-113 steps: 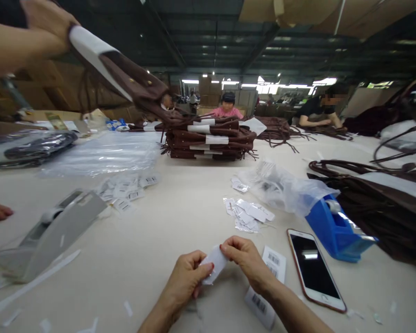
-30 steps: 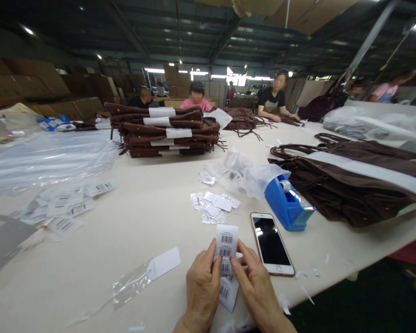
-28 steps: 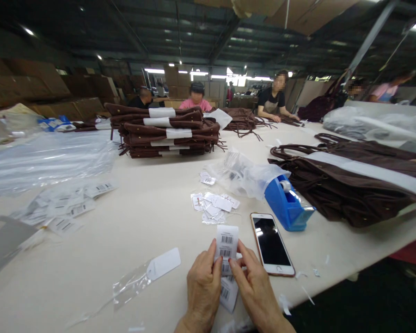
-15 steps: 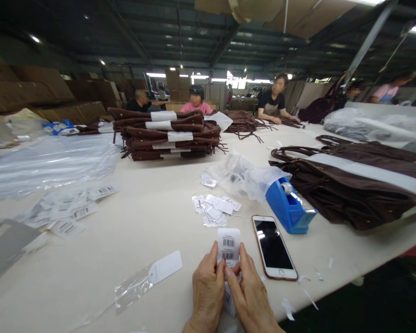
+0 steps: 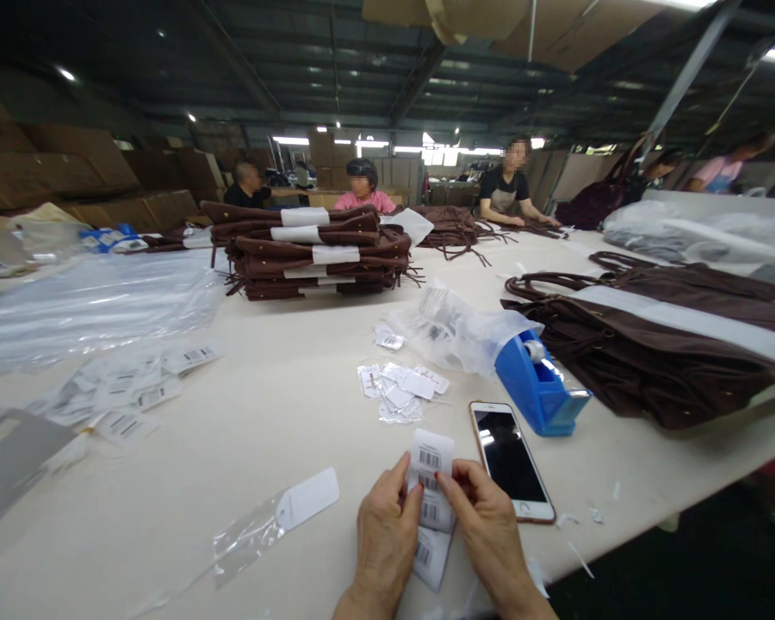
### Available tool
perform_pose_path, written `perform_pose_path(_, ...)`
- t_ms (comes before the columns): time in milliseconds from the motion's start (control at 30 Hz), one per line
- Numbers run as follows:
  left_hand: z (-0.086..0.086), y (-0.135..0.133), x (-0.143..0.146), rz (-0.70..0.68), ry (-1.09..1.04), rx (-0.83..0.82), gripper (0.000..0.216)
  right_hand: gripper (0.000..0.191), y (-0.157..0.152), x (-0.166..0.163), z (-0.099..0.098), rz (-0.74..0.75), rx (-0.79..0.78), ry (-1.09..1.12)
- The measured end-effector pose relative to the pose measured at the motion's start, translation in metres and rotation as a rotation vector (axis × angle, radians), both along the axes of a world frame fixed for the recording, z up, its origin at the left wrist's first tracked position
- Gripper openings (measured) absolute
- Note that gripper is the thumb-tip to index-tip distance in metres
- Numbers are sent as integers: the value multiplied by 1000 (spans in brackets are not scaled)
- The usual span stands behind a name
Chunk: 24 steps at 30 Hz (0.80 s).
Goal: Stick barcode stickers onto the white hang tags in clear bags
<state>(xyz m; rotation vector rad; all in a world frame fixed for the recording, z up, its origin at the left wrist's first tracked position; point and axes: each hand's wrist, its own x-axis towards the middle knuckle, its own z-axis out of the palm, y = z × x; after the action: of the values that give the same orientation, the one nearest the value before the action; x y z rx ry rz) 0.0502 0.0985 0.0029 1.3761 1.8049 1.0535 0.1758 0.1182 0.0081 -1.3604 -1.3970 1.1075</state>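
A strip of white barcode labels runs between my two hands at the front of the table, its lower part folded and hanging toward me. My left hand pinches its left edge, thumb on the printed face. On the other edge my right hand grips the strip near the second barcode with thumb and fingers closed. Just right of my hands lies a phone with a dark screen. Left of them is a white hang tag, partly in a clear plastic sleeve.
Beyond my hands lie a pile of small tags and a blue tape dispenser. Brown bags are stacked at right, more bags farther back. Loose labels and plastic sheets cover the left. Co-workers stand across the table.
My right hand has moved up and right along the label strip, with its fingers more apart from my left hand. More of the strip's barcodes show now.
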Motion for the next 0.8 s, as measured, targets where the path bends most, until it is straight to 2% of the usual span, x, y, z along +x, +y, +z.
perform_pose_path(100, 7, 2, -5, 63, 24, 115, 48, 26, 4, 5, 8, 15, -94, 196)
perform_pose_path(167, 14, 3, -8, 16, -63, 84, 40, 26, 3, 6, 10, 23, -163, 299)
perform_pose_path(267, 24, 3, -7, -82, -443, -113, 20, 26, -1, 6, 9, 62, -266, 397)
perform_pose_path(333, 30, 1, -5, -68, -698, -167, 16, 26, -4, 6, 8, 70, -249, 368)
perform_pose_path(400, 35, -3, -3, -38, -816, -160, 16, 31, -6, 9, 9, -1, -67, 209)
perform_pose_path(467, 40, -7, -1, -35, -839, -167, 17, 42, -7, 15, 12, -59, 240, -26)
perform_pose_path(533, 44, -10, -1, -47, -848, -171, 18, 47, -8, 19, 17, 15, 491, -245)
perform_pose_path(600, 47, -13, -2, -80, -868, -167, 19, 46, -10, 22, 21, 169, 583, -355)
perform_pose_path(667, 49, -14, -3, -123, -883, -169, 19, 46, -13, 22, 23, 269, 524, -354)
perform_pose_path(700, 49, -15, -4, -141, -881, -171, 19, 46, -15, 20, 23, 269, 462, -308)
perform_pose_path(800, 48, -17, -5, -125, -862, -165, 19, 51, -17, 14, 22, 131, 218, -47)
